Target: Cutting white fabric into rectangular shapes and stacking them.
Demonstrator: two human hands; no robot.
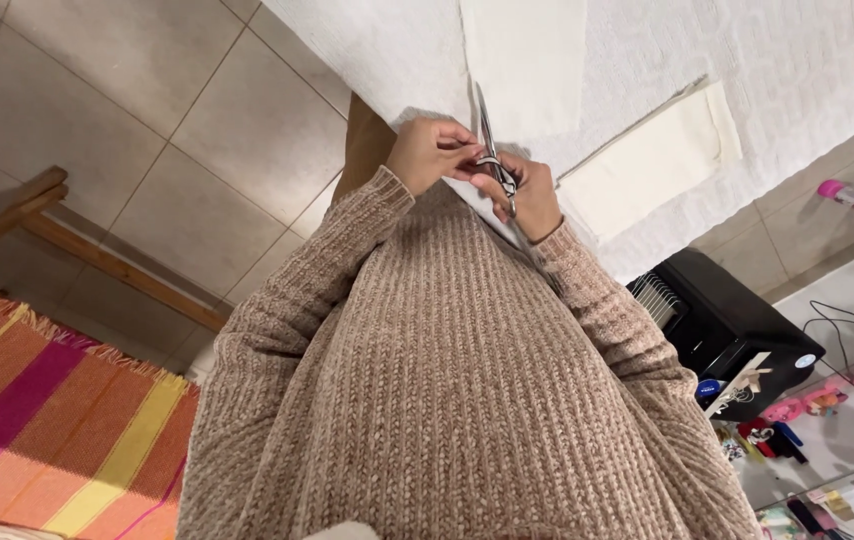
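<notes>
Both hands sit close together at the edge of the white textured cloth [647, 70] covering the desk. Right hand [525, 195] is closed w/ fingers through the loops of the slim silver metal scissors [492, 150]; the blades look nearly shut & point away from the body, along a fold of the cloth. Left hand [435, 150] is curled, fingertips pinching at the scissors' pivot or the cloth just beside it; can't tell which.

To do the cut well, judging from this: keep the cloth taut w/ the pinch, blades in line w/ the fold, short snips, left fingertips off the blade path.

Further out: flat cream fabric rectangle [662, 160] lies on the cloth to the right. Black boxy heater [722, 330] stands below it, striped orange-pink woven rug [47, 420] on the tiled floor [147, 130].
</notes>
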